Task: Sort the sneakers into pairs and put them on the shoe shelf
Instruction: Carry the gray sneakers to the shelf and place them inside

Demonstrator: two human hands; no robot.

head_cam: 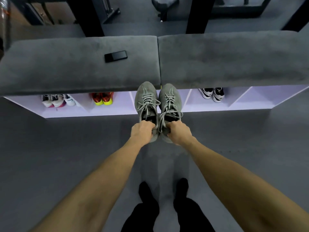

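Note:
Two grey lace-up sneakers hang side by side in front of the shoe shelf (117,113), toes pointing away from me. My left hand (142,130) grips the heel of the left grey sneaker (146,99). My right hand (179,133) grips the heel of the right grey sneaker (170,101). The shelf is white with open compartments under a grey cushioned bench top. A white and pink pair (56,100) sits in the leftmost compartment, a red and yellow pair (102,98) in the one beside it, and a black and white pair (211,94) to the right.
A black phone (115,56) lies on the left bench cushion (66,64). A second cushion (234,59) covers the right half. Black furniture legs stand behind the bench. My feet in dark socks (163,190) stand on grey carpet.

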